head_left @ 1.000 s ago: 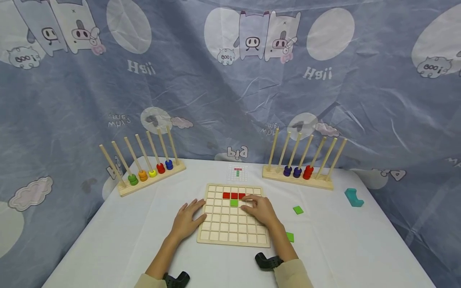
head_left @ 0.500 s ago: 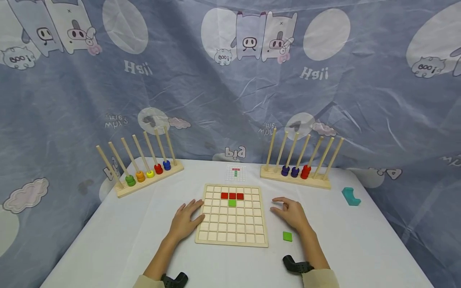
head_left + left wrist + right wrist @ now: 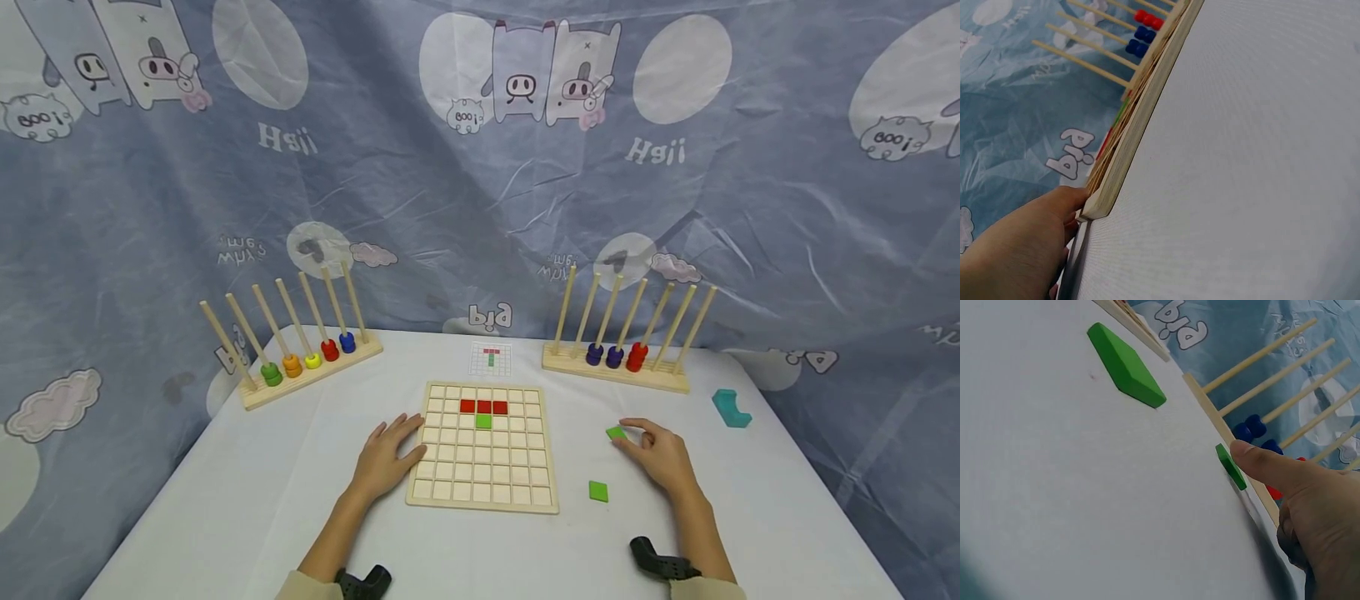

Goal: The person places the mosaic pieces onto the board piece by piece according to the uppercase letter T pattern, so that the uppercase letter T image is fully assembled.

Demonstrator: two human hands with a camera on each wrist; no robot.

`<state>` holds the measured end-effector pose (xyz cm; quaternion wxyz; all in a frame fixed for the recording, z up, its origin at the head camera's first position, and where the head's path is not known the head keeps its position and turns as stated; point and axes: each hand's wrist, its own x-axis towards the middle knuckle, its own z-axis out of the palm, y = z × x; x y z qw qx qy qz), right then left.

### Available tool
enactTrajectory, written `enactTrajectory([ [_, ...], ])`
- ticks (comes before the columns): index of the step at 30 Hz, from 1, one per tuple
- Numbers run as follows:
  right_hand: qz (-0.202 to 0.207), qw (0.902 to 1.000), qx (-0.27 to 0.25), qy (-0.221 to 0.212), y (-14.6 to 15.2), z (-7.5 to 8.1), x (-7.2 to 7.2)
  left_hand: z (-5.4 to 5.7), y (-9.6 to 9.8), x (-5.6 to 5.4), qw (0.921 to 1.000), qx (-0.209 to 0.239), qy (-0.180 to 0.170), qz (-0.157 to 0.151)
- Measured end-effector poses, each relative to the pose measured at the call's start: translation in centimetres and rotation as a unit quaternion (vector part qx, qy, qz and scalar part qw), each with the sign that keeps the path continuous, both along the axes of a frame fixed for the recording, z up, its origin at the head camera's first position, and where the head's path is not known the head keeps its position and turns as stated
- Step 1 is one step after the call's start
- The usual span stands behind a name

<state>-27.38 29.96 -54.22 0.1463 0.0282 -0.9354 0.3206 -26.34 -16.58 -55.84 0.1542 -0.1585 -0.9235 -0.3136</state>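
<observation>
A wooden grid board (image 3: 482, 493) lies on the table, with a row of three red tiles (image 3: 483, 407) and a green tile (image 3: 483, 422) under the middle one. My left hand (image 3: 384, 462) rests at the board's left edge, fingers spread and thumb on the rim; the left wrist view shows the thumb (image 3: 1072, 199) at a corner. Right of the board, my right hand (image 3: 662, 457) pinches a loose green tile (image 3: 615, 432) between thumb and index finger. Nearer the front lies another green tile (image 3: 597, 491), large in the right wrist view.
A small pattern card (image 3: 491, 360) lies behind the board. Two wooden peg racks stand at the back: the left rack (image 3: 315, 377) bears coloured beads, the right rack (image 3: 615, 372) blue and red ones. A teal curved block (image 3: 730, 408) is at the far right.
My right hand has left the red tiles on the board and moved right to the loose green tile, its fingers closing around it. My left hand stays at the board's edge.
</observation>
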Motion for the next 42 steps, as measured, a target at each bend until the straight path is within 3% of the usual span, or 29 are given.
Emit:
enactTrajectory([
  [12, -0.019, 0.9994, 0.013, -0.027, 0.9, -0.3, 0.4, -0.1, -0.1, 0.1, 1.0, 0.002, 0.0, -0.001],
  [36, 0.03, 0.9989, 0.023, -0.026, -0.4, -0.1, 0.1, 0.2, 0.1, 0.1, 1.0, -0.002, -0.008, 0.004],
  [42, 0.026, 0.999, 0.019, -0.031, -0.2, -0.1, 0.1, 0.3, 0.0, 0.1, 1.0, 0.002, -0.008, 0.001],
])
